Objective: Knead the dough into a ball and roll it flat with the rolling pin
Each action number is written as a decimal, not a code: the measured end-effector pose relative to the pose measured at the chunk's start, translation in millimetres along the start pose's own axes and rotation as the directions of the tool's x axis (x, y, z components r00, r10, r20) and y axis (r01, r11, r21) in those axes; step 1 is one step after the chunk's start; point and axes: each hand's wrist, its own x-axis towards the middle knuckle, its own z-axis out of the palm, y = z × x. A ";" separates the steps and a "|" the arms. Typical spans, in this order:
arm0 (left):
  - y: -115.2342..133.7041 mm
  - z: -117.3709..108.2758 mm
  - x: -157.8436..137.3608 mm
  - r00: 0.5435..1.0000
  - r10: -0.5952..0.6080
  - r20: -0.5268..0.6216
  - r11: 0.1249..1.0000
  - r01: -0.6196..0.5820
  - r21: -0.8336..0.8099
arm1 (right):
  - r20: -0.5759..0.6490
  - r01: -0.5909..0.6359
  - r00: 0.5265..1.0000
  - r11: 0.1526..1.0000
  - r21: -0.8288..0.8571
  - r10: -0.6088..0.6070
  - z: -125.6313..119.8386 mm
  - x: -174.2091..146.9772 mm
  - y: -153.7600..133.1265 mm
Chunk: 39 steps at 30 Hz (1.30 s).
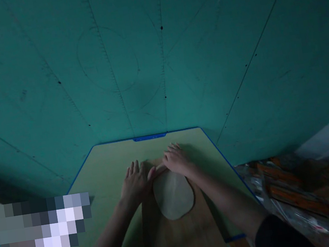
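A pale, flattened sheet of dough [175, 198] with an uneven round edge lies on a long wooden board [185, 240]. Across the dough's far end runs a thin, light-coloured rolling pin [160, 168], tilted slightly up to the right. My left hand [135, 182] grips its left end, thumb along the pin and fingers reaching forward past it. On the right end sits my right hand [176, 159], its palm down over the pin and its fingers pointing forward. Both hands hide the pin's ends, and the dough's far edge is partly covered.
Under the board is a pale yellow-green tabletop [110, 158] with a blue rim, set against a green wall [138, 73] with pencil lines. Plastic-wrapped packages [295, 194] and brown boxes crowd the right side. A blurred-out patch [46, 244] covers the lower left.
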 end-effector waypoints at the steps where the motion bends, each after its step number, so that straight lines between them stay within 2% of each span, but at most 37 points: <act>1: 1.0 -1.2 -5.6 1.000 -0.018 0.000 1.000 0.018 0.005 | -0.009 0.018 1.000 1.000 0.002 -0.018 1.0 -10.1 2.3; 3: 7.1 -6.0 -21.6 1.000 -0.023 -0.006 1.000 0.023 0.021 | -0.043 0.066 0.997 0.998 0.022 -0.065 3.6 -36.5 7.7; 6: 22.4 -18.0 -53.5 0.995 0.081 -0.061 0.997 -0.079 0.023 | -0.134 0.160 0.980 0.984 0.073 -0.149 4.4 -82.6 17.5; 8: 32.2 -28.1 -72.0 0.984 0.156 -0.088 0.987 -0.158 -0.017 | -0.184 0.206 0.965 0.973 0.103 -0.185 -0.6 -107.0 22.5; 10: 38.6 -37.5 -79.3 0.984 0.161 -0.071 0.980 -0.168 -0.105 | -0.197 0.209 0.964 0.968 0.136 -0.181 -9.6 -117.9 23.0; 13: 39.9 -43.4 -62.0 0.999 0.041 0.024 0.977 -0.035 -0.212 | -0.134 0.107 0.987 0.986 0.129 -0.090 -22.5 -104.4 13.2; 15: 36.3 -39.7 -38.5 0.999 -0.020 0.033 0.979 0.026 -0.201 | -0.097 0.021 0.995 0.995 0.099 -0.012 -24.6 -82.6 2.3; 19: 24.8 -25.5 1.6 0.995 -0.090 0.042 0.984 0.096 -0.152 | -0.066 -0.066 0.995 0.993 0.100 0.072 -12.9 -40.2 -13.9; 23: 20.9 -23.0 15.4 0.988 -0.154 0.018 0.986 0.154 -0.070 | -0.131 -0.096 0.986 0.993 0.066 0.104 -2.1 -18.9 -15.0; 26: 24.9 -27.1 16.3 0.991 -0.136 0.021 0.990 0.136 -0.029 | -0.169 -0.072 0.983 0.997 0.026 0.076 -0.3 -15.4 -13.7; 30: 32.2 -27.3 6.7 0.990 -0.138 0.031 0.990 0.137 0.011 | -0.120 -0.071 0.990 0.997 -0.003 0.070 0.6 -24.7 -15.0; 35: 44.5 -23.3 -23.1 0.989 -0.136 0.057 0.990 0.135 0.029 | -0.057 -0.032 0.998 0.999 -0.011 0.031 2.7 -54.5 -19.1; 39: 57.1 -27.4 -49.6 0.999 -0.047 -0.012 0.996 0.048 0.074 | -0.116 0.005 0.993 0.999 -0.038 -0.009 3.0 -85.7 -25.8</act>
